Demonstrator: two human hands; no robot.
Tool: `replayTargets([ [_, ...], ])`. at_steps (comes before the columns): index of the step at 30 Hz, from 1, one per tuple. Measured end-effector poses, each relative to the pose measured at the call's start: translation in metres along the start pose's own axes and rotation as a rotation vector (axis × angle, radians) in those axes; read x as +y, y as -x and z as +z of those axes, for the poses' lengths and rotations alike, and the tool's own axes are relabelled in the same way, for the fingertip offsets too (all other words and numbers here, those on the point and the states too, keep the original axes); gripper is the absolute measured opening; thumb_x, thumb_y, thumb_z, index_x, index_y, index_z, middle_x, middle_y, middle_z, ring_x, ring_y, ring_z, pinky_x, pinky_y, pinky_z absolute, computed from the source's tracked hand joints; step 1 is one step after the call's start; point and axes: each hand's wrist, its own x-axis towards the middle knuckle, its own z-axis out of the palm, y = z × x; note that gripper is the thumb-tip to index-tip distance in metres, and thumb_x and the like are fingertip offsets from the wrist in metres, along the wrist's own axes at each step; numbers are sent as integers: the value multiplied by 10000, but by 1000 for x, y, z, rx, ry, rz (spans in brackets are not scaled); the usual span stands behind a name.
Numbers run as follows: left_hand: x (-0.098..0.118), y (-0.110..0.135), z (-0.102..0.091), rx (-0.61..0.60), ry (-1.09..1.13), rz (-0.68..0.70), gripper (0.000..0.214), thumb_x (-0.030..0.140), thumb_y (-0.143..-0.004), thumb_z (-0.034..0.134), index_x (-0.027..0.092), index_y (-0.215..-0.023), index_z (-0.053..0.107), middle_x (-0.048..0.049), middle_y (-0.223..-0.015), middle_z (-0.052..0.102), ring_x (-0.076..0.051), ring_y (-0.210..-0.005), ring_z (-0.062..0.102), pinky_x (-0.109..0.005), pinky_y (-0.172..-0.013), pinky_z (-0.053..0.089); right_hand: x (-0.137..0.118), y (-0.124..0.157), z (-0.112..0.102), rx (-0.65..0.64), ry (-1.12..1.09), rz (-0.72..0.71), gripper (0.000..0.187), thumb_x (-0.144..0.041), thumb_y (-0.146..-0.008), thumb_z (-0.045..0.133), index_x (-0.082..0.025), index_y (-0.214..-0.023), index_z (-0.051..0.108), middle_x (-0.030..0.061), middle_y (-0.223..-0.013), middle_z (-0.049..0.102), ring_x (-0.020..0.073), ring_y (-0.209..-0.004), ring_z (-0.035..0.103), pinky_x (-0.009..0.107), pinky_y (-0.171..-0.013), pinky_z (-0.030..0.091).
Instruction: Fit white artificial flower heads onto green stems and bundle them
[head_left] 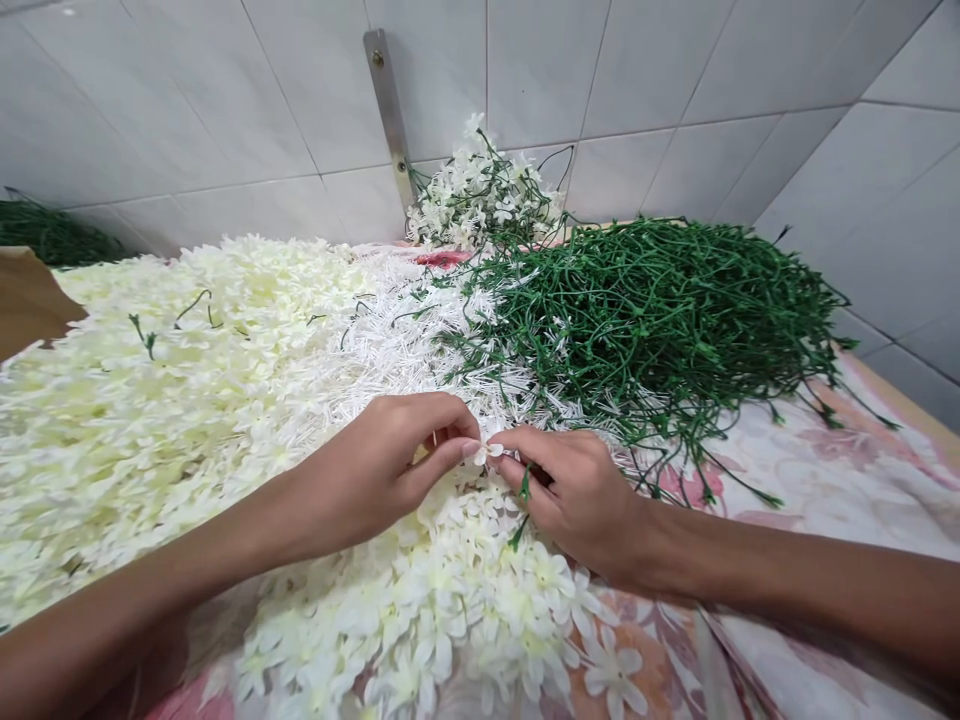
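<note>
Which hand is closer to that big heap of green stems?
The right hand is nearer, just below the front of the heap of green stems. The left hand is farther away, off to the heap's left, over the white blossoms.

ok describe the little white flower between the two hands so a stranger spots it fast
On the floral cloth, find the heap of white blossoms. At its front the left hand and right hand meet; the flower sits between their fingertips, raised above the pile, unlike its neighbours.

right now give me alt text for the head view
The left hand and right hand pinch a small white artificial flower over a heap of white blossoms, beside a pile of green stems, on floral cloth.
</note>
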Motion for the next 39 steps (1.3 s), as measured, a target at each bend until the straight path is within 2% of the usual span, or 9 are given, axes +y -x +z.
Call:
replayTargets([
  [7,-5,0,9,97,-61,114,116,117,-882,493,148,-843,597,-3,-769,607,-91,-674,555,-189,-612,411,0,-1,2,15,-8,23,176,-149,-847,487,-105,-818,655,-36,-478,514,70,-397,384,197,-446,297],
  [15,-7,6,28,193,-226,233,125,105,-917,427,128,-871,540,-37,-804,554,-128,-721,506,-240,-633,414,0,1,2,10,-18,24,183,-133,-848,479,-106,-874,658,-9,-549,581,85,-448,458,201,-482,339],
  [20,-7,6,34,239,-228,239,132,96,-914,426,115,-868,549,-46,-796,563,-131,-724,507,-242,-632,422,1,1,2,39,-19,11,162,-129,-849,476,-116,-855,637,-22,-531,565,79,-428,429,201,-467,326],
  [28,-2,0,19,212,6,95,109,151,-897,492,156,-823,572,5,-752,603,-84,-666,548,-182,-602,419,0,-1,2,113,-59,-6,101,-159,-858,549,-113,-879,636,-35,-528,544,64,-423,446,182,-465,345],
  [33,-4,0,23,320,-40,129,85,141,-885,503,157,-844,576,1,-753,599,-87,-661,541,-187,-604,420,-1,-1,1,114,-76,30,112,-136,-866,520,-124,-887,629,-25,-585,586,63,-450,482,177,-489,377],
  [39,-3,0,25,301,-33,149,98,126,-888,494,154,-835,571,0,-745,595,-82,-656,534,-182,-605,421,0,0,0,88,-129,26,149,-23,-788,493,-122,-845,588,-54,-578,509,42,-443,426,157,-464,345],
])
